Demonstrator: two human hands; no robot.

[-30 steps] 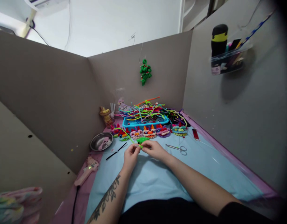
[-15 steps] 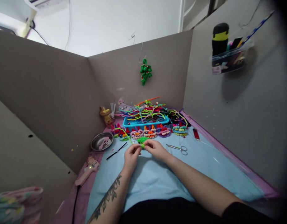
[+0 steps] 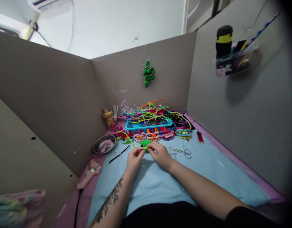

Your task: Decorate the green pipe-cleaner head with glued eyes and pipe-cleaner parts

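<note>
Pipe cleaner (image 3: 146,148): one, lime, fuzzy, pinched in the closed fingertips of the left hand (image 3: 135,157) and right hand (image 3: 160,154), over smooth blue cloth (image 3: 157,186). Nearby: one fluffy green piece (image 3: 145,143), one round metal bowl (image 3: 96,146).

We see the fingertips draw slightly apart around the green pipe-cleaner piece (image 3: 146,143).
A second ago the two hands' tips nearly met; now the right hand (image 3: 161,155) sits a little farther from the left hand (image 3: 134,158), and we see more of the piece's lime-green band (image 3: 146,148) between them. The loose lime-green pipe cleaner (image 3: 129,138) now drops more steeply, its lower end farther left. Our whole view has shifted slightly.
</note>
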